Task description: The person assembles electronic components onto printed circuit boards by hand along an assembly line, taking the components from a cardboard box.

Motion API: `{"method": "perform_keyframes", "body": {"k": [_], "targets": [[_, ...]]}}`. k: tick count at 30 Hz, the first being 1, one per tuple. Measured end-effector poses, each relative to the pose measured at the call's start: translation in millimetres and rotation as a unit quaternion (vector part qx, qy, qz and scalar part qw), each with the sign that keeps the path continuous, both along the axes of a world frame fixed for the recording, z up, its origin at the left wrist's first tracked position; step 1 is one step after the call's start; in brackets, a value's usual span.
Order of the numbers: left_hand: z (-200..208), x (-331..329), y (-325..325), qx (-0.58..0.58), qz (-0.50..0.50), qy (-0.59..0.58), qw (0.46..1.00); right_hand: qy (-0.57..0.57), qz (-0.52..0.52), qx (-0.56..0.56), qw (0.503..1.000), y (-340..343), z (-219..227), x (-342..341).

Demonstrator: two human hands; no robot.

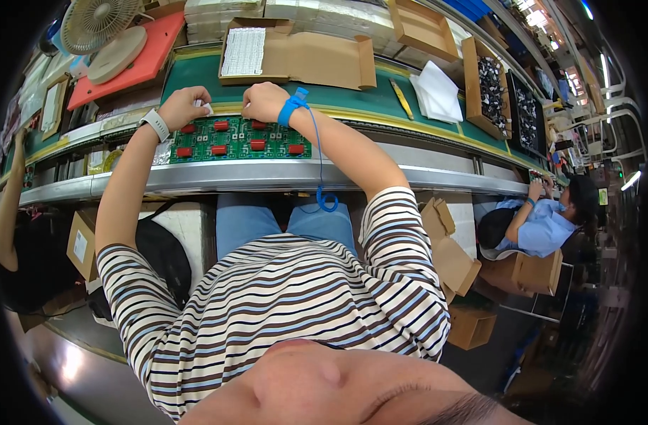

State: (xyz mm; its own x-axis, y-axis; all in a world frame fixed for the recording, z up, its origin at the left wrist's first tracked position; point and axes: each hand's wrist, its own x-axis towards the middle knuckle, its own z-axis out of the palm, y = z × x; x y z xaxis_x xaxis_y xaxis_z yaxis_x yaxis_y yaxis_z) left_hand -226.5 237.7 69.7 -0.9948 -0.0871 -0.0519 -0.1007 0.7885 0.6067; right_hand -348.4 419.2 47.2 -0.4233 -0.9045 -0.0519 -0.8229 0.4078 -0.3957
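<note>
A green circuit board panel (pixel 232 139) with several red box-shaped components (pixel 258 144) lies on the rail in front of me. My left hand (pixel 185 106) is over its far left edge, thumb and fingers closed around a small white piece (pixel 209 109). Over the far edge, right of the middle, my right hand (pixel 265 103) has its fingers drawn together; what they hold, if anything, is hidden. A blue wrist strap (pixel 293 108) with a coiled cord is on my right wrist. Beyond my hands sits an open cardboard box with rows of small white parts (pixel 243 52).
A yellow pen-like tool (pixel 402 99) and white foam sheets (pixel 437 93) lie to the right, beside a carton of dark parts (pixel 488 88). A fan (pixel 101 27) stands back left. Another person (pixel 543 216) sits far right; someone's arm (pixel 14 191) shows far left.
</note>
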Motion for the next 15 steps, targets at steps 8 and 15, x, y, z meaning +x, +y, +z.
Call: {"method": "perform_keyframes", "body": {"k": [8, 15], "targets": [[3.2, 1.9, 2.1, -0.04, -0.005, -0.024, 0.999, -0.004, -0.013, -0.001, 1.0, 0.1, 4.3, 5.8], [1.2, -0.8, 6.0, -0.077, -0.023, -0.028, 0.996, 0.039, 0.008, -0.025, 0.999, 2.5, 7.4, 14.0]]}}
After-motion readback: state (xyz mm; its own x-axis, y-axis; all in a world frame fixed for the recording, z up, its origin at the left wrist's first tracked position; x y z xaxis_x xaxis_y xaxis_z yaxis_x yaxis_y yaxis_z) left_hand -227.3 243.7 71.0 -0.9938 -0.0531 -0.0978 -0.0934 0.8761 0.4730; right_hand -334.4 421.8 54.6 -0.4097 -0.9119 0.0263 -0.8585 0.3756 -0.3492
